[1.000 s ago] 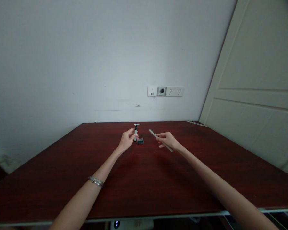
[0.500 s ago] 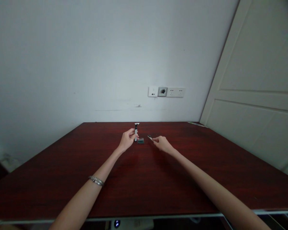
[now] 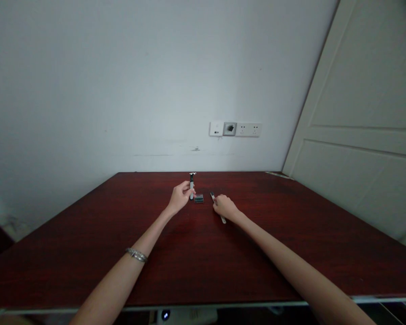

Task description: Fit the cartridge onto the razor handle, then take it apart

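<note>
Upright in my left hand [image 3: 180,197] is a razor [image 3: 191,190], its grey handle pinched between thumb and fingers and its T-shaped head at the top. A small dark, clear-edged case [image 3: 199,198], perhaps for blades, lies on the table just right of the razor. My right hand [image 3: 226,207] is closed around a slim pale stick with a dark end [image 3: 223,220], like a small brush; its exact kind is too small to make out. The dark end points away from me, and the pale end sticks out below my fingers.
The dark red wooden table [image 3: 176,271] reaches back to a white wall [image 3: 149,81]. Wall sockets [image 3: 248,130] sit above its far edge. A pale panelled door [image 3: 365,135] slopes along the right side.
My right hand has turned the pale stick, so its near end now shows below the fingers. My left hand and the razor have hardly moved.
</note>
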A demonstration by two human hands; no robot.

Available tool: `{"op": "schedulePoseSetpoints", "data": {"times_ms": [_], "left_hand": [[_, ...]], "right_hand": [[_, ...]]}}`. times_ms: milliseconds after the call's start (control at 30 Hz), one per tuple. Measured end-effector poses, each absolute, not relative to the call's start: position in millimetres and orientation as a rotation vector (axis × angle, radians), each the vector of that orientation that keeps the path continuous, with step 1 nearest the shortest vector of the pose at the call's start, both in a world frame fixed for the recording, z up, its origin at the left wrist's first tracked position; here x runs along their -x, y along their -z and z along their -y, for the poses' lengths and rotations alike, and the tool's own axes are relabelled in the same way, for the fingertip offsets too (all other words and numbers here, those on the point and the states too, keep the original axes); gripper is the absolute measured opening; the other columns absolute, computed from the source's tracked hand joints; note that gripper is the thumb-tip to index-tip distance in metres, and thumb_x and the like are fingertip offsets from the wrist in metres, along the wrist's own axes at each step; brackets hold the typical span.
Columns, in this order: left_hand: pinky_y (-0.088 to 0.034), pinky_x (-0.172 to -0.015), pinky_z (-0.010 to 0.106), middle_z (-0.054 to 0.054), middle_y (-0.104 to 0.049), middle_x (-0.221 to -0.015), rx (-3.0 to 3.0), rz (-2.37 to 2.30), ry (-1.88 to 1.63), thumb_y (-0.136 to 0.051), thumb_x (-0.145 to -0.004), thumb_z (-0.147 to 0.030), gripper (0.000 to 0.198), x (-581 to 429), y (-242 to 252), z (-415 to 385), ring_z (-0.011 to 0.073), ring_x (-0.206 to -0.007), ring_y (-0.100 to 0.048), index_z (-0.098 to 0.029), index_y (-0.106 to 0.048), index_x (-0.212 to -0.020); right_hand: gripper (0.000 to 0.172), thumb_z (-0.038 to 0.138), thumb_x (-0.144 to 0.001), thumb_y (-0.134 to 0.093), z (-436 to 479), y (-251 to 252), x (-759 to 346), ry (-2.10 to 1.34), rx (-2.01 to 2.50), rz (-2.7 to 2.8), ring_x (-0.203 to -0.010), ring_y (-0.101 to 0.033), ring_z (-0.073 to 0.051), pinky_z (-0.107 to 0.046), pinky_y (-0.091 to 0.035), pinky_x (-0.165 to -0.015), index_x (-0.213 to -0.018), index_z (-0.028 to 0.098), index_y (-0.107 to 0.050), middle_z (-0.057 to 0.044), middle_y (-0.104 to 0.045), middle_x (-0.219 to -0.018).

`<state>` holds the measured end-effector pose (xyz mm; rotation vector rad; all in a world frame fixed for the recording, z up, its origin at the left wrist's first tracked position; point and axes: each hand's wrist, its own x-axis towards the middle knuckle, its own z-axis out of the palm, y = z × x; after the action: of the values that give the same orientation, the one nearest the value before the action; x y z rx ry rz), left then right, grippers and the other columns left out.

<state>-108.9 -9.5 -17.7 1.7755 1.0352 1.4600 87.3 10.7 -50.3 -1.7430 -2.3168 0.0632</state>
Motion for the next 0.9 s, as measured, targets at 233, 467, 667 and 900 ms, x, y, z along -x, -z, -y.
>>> {"op": "schedulePoseSetpoints", "data": {"times_ms": [233,467,667,900], "left_hand": [[-0.049,-0.057,0.025,0.002,-0.062,-0.066,-1.760,-1.036,-1.468,-0.053,-0.073,-0.020,0.015,109,17,11,0.0131,-0.056,-0.062,-0.012,-0.054,-0.085],[-0.049,-0.058,0.026,0.002,-0.061,-0.066,-1.785,-1.028,-1.468,-0.053,-0.073,-0.020,0.014,109,19,10,0.0131,-0.056,-0.061,-0.012,-0.054,-0.085],[-0.049,-0.057,0.026,0.002,-0.061,-0.066,-1.772,-1.047,-1.443,-0.052,-0.073,-0.019,0.012,110,20,8,0.0134,-0.056,-0.061,-0.012,-0.053,-0.084],[-0.049,-0.055,0.025,0.002,-0.061,-0.064,-1.773,-1.044,-1.401,-0.052,-0.072,-0.017,0.012,110,24,6,0.0131,-0.054,-0.061,-0.013,-0.052,-0.083]], "right_hand": [[0.029,0.021,-0.080,-0.039,-9,50,-88,-0.057,1.713,2.356,-0.089,-0.061,-0.027,-0.031,-0.044,-0.073,-0.092,0.010,-0.063,-0.019,-0.060,-0.099],[0.031,0.024,-0.083,-0.037,-5,46,-88,-0.041,1.717,2.381,-0.087,-0.060,-0.026,-0.032,-0.043,-0.071,-0.095,0.011,-0.062,-0.018,-0.058,-0.100],[0.032,0.030,-0.086,-0.037,-14,29,-87,0.068,1.547,2.454,-0.088,-0.059,-0.022,-0.028,-0.042,-0.070,-0.103,0.022,-0.063,-0.010,-0.056,-0.103],[0.026,0.028,-0.085,-0.044,-40,20,-67,0.021,1.260,2.612,-0.093,-0.057,-0.017,-0.022,-0.039,-0.071,-0.098,0.026,-0.065,-0.005,-0.056,-0.103]]}}
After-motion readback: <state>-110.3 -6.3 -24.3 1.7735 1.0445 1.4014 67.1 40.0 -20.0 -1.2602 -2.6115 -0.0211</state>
